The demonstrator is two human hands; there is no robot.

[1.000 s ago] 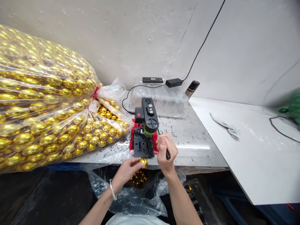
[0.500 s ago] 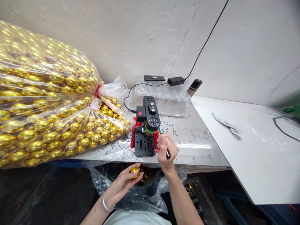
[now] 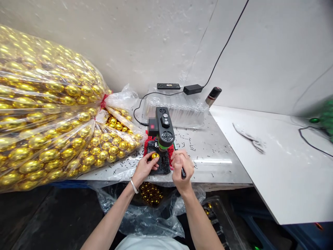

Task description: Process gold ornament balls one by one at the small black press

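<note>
My left hand (image 3: pixel 145 167) pinches a shiny gold ball (image 3: pixel 155 156) between thumb and fingers, over the black base plate (image 3: pixel 159 169) of a small press. A dark spot shows on top of the ball. My right hand (image 3: pixel 182 170) is wrapped round the black-ended lever handle (image 3: pixel 183 173) on the press's right side. The press's black head (image 3: pixel 165 126), with round vents and buttons, stands above the plate, just beyond the ball. Red mat (image 3: pixel 170 152) shows around the base. Below the table edge, an open clear bag holds several gold balls (image 3: pixel 151 194).
A huge clear bag of gold balls (image 3: pixel 47 121) fills the left. Behind the press lie a clear plastic tray (image 3: pixel 179 111), a black power adapter (image 3: pixel 193 89) and a remote (image 3: pixel 168 85). Black scraps litter the metal tabletop (image 3: pixel 208 146). A white table (image 3: pixel 281 166) adjoins on the right.
My left hand has lifted the gold ball from above the lower bag up over the press's base plate. My right hand stays on the lever handle.
</note>
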